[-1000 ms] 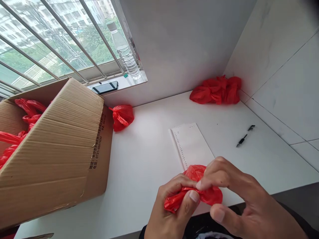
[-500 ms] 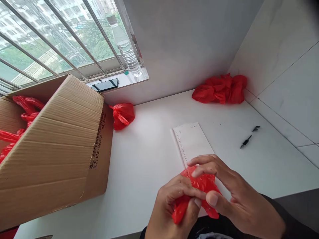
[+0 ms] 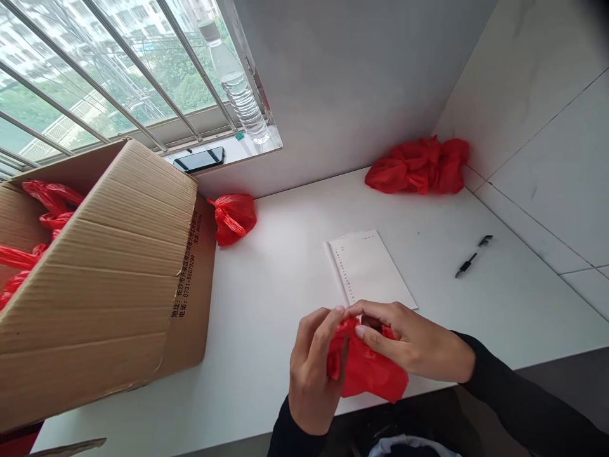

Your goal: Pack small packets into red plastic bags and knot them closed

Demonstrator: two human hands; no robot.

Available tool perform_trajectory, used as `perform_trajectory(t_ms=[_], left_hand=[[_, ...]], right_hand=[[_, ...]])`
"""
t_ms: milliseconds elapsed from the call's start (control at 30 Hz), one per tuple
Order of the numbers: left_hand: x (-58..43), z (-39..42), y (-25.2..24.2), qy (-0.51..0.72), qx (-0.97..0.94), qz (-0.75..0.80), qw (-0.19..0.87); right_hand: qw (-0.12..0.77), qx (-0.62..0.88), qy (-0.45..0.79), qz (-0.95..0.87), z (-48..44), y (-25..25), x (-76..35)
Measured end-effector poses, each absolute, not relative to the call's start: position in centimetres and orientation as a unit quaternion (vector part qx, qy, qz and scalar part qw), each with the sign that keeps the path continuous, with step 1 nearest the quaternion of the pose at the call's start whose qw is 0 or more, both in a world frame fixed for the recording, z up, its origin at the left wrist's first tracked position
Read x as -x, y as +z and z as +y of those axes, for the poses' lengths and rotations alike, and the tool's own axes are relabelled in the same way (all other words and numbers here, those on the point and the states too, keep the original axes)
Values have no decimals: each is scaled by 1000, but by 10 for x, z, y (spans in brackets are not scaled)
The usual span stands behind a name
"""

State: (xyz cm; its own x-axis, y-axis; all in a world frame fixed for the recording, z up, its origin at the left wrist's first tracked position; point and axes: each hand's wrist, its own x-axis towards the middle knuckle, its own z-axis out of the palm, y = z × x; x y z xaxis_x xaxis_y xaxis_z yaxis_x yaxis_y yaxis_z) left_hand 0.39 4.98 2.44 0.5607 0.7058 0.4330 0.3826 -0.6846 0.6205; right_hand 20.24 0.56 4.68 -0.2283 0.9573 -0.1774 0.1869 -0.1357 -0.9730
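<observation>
A white table (image 3: 285,273) fills the corner under a barred window. On its left end stands a big cardboard box (image 3: 118,285), tilted, with red plastic bags (image 3: 42,209) showing inside its open top. In the far right corner, against the tiled wall, lies a heap of red bags (image 3: 419,166). A single knotted bag (image 3: 234,217) rests just beside the box, near the back wall. A sheet of paper (image 3: 371,266) lies flat in the middle of the table.

At the near edge, just in front of the paper, the person holds a crumpled red bag (image 3: 368,371) between both hands. The left hand (image 3: 311,374) is closed around its left side, fingers curled over the top. The right hand (image 3: 413,346) pinches the top of the bag with fingers and thumb, and its fingertips meet those of the left.

A water bottle (image 3: 235,89) stands on the window sill with a phone (image 3: 198,159) lying near it. A black pen (image 3: 465,265) lies to the right of the paper, its cap (image 3: 485,240) a little apart.
</observation>
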Motion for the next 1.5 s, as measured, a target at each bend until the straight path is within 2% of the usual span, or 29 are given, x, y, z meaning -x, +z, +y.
perform_trajectory(t_ms=[100,267,433,533,633,733,833,1000,1100,1200,1333,1500], left_hand=[[-2,50,22,287,-875,337,195],[14,44,15,196,-907,340,155],[68,37,-14,173,-901,381,111],[87,33,-26,201,-819,494,211],[75,25,-26,264,-679,591,347],[43,14,-22,326,-570,615,436],[12,0,-27,315,-535,613,488],[-13,-15,-50,308,-543,648,436],[-14,-10,-59,329,-527,640,453],[-9,15,-52,371,-498,624,474],[9,69,-22,417,-517,606,437],[37,80,-11,388,-575,664,278]], right_hand=[[359,524,540,-552,6,50,-202],[392,580,421,-577,-2,46,-206],[324,675,403,-526,-23,25,-228],[320,685,418,-503,-32,11,-232],[376,644,452,-490,-33,2,-222],[405,609,455,-507,-29,-10,-200],[409,593,417,-554,-31,-32,-167],[364,630,254,-637,-47,-76,-115],[359,637,199,-653,-48,-88,-102],[377,628,224,-643,-37,-84,-99],[424,609,313,-593,-17,-64,-100],[477,616,331,-533,-16,-58,-114]])
